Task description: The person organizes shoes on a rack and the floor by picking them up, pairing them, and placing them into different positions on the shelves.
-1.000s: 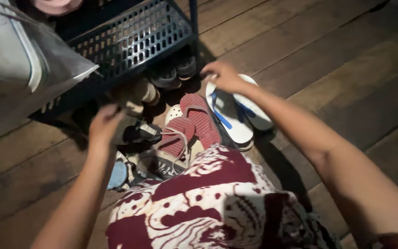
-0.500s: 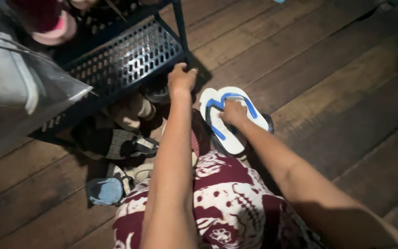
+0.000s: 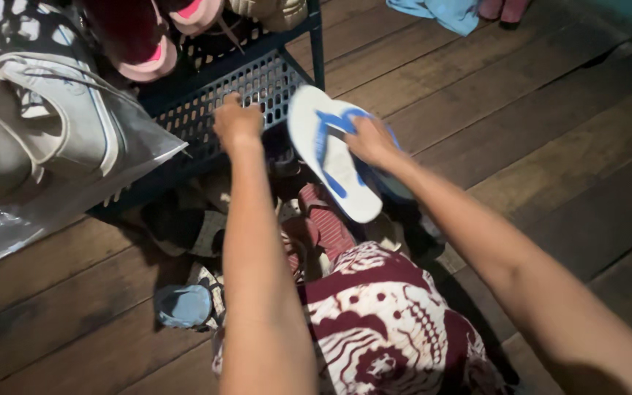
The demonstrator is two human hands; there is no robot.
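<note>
Dark plank floor (image 3: 550,146), shoe rack (image 3: 257,80) ahead (shoes heaped beneath). My right hand (image 3: 371,143) clamps white-blue flip-flop (image 3: 327,157); left hand (image 3: 237,124) fisted on rack edge.

Red sandals (image 3: 325,223) below – blue cloth (image 3: 439,12) beyond.

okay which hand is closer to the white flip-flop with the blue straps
Right. The right hand grips the white flip-flop by its blue straps, lifted off the floor. The left hand rests on the dark rack shelf just to the flip-flop's left, not touching it.
</note>
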